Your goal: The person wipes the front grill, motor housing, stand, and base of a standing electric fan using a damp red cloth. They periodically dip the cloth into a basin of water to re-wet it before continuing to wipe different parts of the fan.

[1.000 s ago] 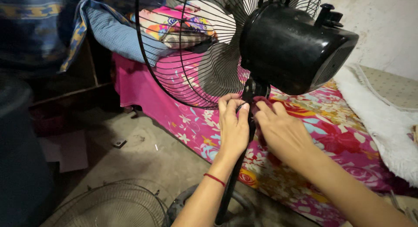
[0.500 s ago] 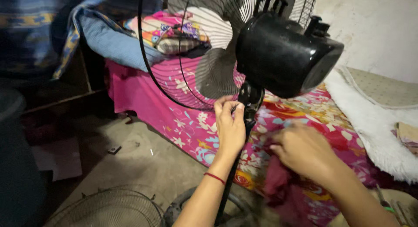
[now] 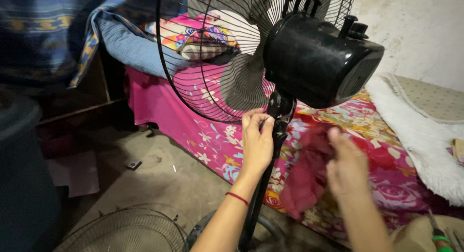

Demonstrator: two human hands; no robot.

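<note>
Left hand: your left hand [image 3: 257,141] wraps the fan stand [image 3: 270,155] just under the neck joint, fingers curled tight round the thin black pole, fingertips [image 3: 258,120] up at the joint; thin red thread band on the wrist.
Right hand: your right hand [image 3: 347,166] sits right of the pole, blurred; fingers loosely bent on a dark red cloth [image 3: 309,172]. Soft, crumpled fabric, hanging down left of and below those fingers.
Fan stand: slim glossy black tube, upright, straight down below your left fingers to a round base.
Motor housing: motor housing [image 3: 319,58] directly above both hands, smooth shiny black plastic, rounded drum, small knob on top.
Rear grille: rear grille [image 3: 203,73] above-left of your left fingertips, thin black wire in rings and spokes, grey blades inside.
Loose grille: loose grille [image 3: 121,230] on the concrete floor, well below-left of your left hand, domed wire.
Bedsheet: bedsheet [image 3: 386,179] behind your right fingers, pink floral cotton.
</note>
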